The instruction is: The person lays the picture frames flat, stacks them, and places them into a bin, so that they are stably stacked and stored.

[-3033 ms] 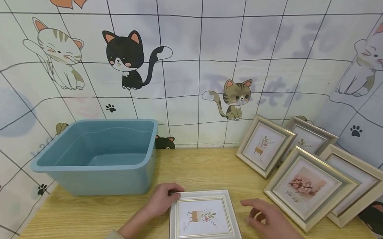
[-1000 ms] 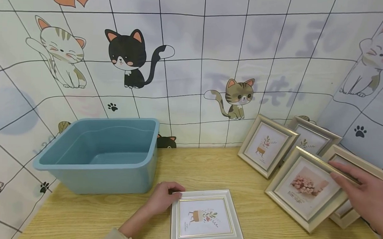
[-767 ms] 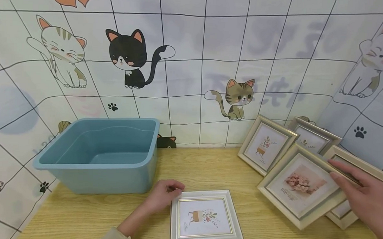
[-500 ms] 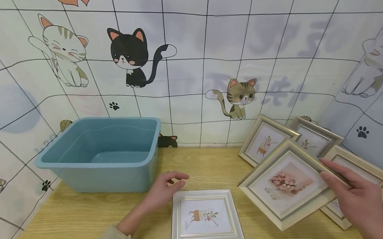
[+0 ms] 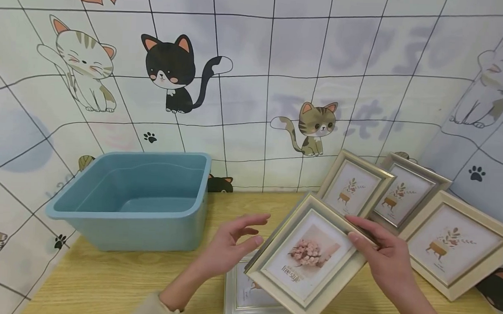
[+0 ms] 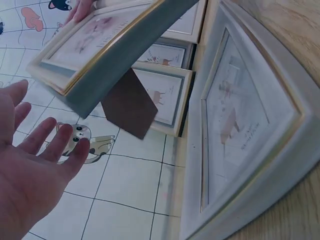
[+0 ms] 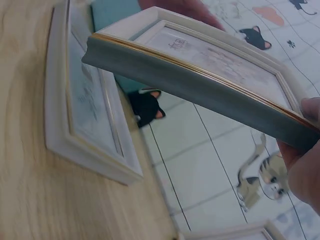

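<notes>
Blossom photo frame [image 5: 310, 256] in midair

Head: the right hand [image 5: 383, 254] grips its edge with the fingers, above a plant-print photo frame [image 5: 246, 295] lying on the surface [image 5: 118, 286].

Left wrist: the left hand [image 6: 32, 175] has loosely spread fingers beside it.

Right wrist: it tilts, gold-trimmed side showing.
</notes>
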Action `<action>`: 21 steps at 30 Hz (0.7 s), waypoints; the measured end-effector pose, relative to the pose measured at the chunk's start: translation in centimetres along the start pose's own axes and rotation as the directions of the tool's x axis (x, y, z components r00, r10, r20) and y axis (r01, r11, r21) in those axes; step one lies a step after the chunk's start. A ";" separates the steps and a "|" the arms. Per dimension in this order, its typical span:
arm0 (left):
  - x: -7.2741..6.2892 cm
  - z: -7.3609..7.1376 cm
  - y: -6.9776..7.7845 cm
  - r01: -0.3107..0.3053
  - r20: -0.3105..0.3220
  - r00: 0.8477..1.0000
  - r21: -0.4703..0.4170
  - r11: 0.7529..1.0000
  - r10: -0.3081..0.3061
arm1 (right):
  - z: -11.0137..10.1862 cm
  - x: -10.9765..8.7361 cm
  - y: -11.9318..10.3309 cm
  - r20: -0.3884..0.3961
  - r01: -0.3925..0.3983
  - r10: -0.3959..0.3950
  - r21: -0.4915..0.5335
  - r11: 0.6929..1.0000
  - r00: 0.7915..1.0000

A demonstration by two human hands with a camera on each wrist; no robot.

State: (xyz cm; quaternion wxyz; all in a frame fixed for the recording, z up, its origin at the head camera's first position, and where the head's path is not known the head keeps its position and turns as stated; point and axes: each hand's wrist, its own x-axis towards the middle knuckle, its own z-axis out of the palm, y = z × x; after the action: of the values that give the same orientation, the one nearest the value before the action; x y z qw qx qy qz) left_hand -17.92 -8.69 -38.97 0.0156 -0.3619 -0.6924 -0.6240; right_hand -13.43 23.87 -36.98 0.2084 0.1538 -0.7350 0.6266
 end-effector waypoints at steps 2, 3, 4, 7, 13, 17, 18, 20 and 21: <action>0.1 0.2 0.2 -0.035 0.025 0.999 -0.045 0.998 0.036 | 1.0 -0.1 0.2 0.015 0.011 -0.012 0.056 0.998 1.000; 0.1 0.2 0.3 -0.036 0.036 0.999 -0.063 0.997 0.038 | 1.4 -0.2 0.2 0.023 0.014 -0.016 0.071 0.997 1.000; 0.2 0.3 0.4 -0.031 0.045 0.998 -0.080 0.996 0.035 | 1.8 -0.3 0.3 0.028 0.015 -0.017 0.082 0.997 0.999; 0.2 0.5 0.8 -0.021 0.071 0.997 -0.135 0.991 0.031 | 2.8 -0.6 0.5 0.048 0.010 -0.014 0.074 0.997 0.999; 0.0 0.6 1.4 0.025 0.134 0.991 -0.209 0.978 0.004 | 4.1 -0.9 0.6 0.089 0.000 -0.012 0.141 0.990 0.996; -0.3 0.4 1.5 0.065 0.165 0.986 -0.211 0.975 -0.030 | 4.8 -1.1 0.6 0.083 -0.029 0.019 0.124 0.992 0.996; -0.5 0.3 1.5 0.074 0.171 0.984 -0.204 0.976 -0.039 | 4.9 -1.2 0.5 0.076 -0.038 0.028 0.120 0.992 0.997; -0.6 0.2 1.5 0.085 0.183 0.982 -0.186 0.979 -0.051 | 5.1 -1.2 0.5 0.059 -0.054 0.047 0.121 0.991 0.997; -0.7 0.1 1.5 0.092 0.188 0.980 -0.177 0.980 -0.058 | 5.2 -1.2 0.5 0.054 -0.064 0.057 0.132 0.989 0.997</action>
State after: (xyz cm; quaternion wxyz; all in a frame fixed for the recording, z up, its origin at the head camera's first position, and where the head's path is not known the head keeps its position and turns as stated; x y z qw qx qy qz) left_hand -16.57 -8.95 -38.03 -0.1050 -0.3910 -0.6430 -0.6501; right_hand -13.20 18.82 -38.70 0.1599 0.1610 -0.7006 0.6765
